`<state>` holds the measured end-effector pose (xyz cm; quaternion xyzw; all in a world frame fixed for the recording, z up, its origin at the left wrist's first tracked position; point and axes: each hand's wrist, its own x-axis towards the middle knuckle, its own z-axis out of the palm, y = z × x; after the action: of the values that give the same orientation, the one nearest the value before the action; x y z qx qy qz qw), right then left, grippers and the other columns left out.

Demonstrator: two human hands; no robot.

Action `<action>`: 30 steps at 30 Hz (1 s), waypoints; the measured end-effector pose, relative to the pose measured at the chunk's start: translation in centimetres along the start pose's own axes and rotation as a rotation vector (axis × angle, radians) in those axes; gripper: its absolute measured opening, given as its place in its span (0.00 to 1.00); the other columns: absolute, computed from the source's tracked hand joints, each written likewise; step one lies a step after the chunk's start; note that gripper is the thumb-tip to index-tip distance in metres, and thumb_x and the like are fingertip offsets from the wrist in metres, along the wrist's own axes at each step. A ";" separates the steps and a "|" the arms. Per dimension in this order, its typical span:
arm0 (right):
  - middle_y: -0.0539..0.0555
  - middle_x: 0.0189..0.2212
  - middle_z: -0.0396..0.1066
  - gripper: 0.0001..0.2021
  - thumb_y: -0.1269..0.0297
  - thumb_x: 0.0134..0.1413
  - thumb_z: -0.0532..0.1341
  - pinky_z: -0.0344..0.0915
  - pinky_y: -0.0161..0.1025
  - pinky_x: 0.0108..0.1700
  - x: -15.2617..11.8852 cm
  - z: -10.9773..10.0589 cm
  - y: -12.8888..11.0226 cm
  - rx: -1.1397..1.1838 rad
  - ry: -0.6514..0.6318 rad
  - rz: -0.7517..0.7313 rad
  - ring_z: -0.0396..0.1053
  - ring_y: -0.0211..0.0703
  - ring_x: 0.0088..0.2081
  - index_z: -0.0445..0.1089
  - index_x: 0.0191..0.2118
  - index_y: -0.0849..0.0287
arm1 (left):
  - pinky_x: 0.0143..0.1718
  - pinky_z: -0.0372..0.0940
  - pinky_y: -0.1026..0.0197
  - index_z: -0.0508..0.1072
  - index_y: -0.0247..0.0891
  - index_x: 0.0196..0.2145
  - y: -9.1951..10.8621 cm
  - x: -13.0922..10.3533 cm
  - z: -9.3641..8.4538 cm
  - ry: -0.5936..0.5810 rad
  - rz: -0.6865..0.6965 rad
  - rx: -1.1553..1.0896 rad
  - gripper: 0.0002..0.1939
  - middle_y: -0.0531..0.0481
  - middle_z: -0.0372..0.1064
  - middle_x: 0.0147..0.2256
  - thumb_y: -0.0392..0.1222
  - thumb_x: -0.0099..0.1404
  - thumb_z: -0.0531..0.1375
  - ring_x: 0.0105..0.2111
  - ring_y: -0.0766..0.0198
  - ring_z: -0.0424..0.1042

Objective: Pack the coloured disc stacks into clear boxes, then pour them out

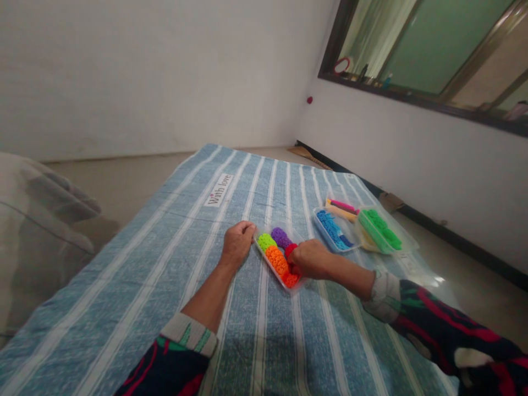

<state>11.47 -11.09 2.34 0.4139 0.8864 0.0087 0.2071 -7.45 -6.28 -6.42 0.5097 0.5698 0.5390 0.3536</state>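
A clear plastic box (270, 268) sits on the striped cloth in front of me. Inside it are bumpy, coloured pieces in rows: lime green (267, 242), purple (281, 237), orange (276, 260) and red-orange (292, 280). My left hand (239, 242) pinches the box's far left corner. Over the right side of the box is my right hand (312, 258), its fingers curled down among the red pieces (290, 249). Whatever lies between those fingertips is hidden from me.
To the right stand a clear box of blue pieces (332, 230) and another of green pieces (379, 230). Behind them lie pink and yellow-orange strips (342, 208). A blue-and-white striped cloth (247, 190) covers the table. Furniture under a translucent cover (37, 220) stands at left.
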 end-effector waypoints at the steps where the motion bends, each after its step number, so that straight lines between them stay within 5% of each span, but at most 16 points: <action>1: 0.59 0.33 0.78 0.11 0.63 0.55 0.56 0.64 0.36 0.30 0.1 0.1 0.0 0.006 0.000 0.008 0.76 0.49 0.36 0.76 0.37 0.58 | 0.24 0.58 0.66 0.73 0.37 0.24 0.0 0.0 0.0 0.000 0.000 0.004 0.10 0.57 0.64 0.19 0.45 0.53 0.56 0.20 0.69 0.63; 17: 0.65 0.37 0.77 0.15 0.69 0.49 0.55 0.69 0.41 0.35 1.3 0.0 -0.8 0.046 -0.096 0.100 0.75 0.54 0.40 0.74 0.41 0.64 | 0.23 0.56 0.66 0.73 0.36 0.25 0.2 -0.1 -0.1 -0.005 0.003 0.061 0.11 0.59 0.60 0.16 0.46 0.54 0.56 0.19 0.69 0.61; 30: 0.51 0.28 0.76 0.11 0.61 0.43 0.64 0.62 0.31 0.30 1.3 -1.6 1.2 0.309 -0.228 0.122 0.73 0.42 0.33 0.77 0.36 0.54 | 0.24 0.58 0.66 0.73 0.36 0.26 -0.3 0.2 0.0 -0.009 -0.004 0.030 0.11 0.57 0.65 0.19 0.46 0.53 0.56 0.21 0.68 0.64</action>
<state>11.02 -9.08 3.60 0.4920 0.8212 -0.1620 0.2392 -7.55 -6.06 -6.68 0.5163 0.5770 0.5275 0.3497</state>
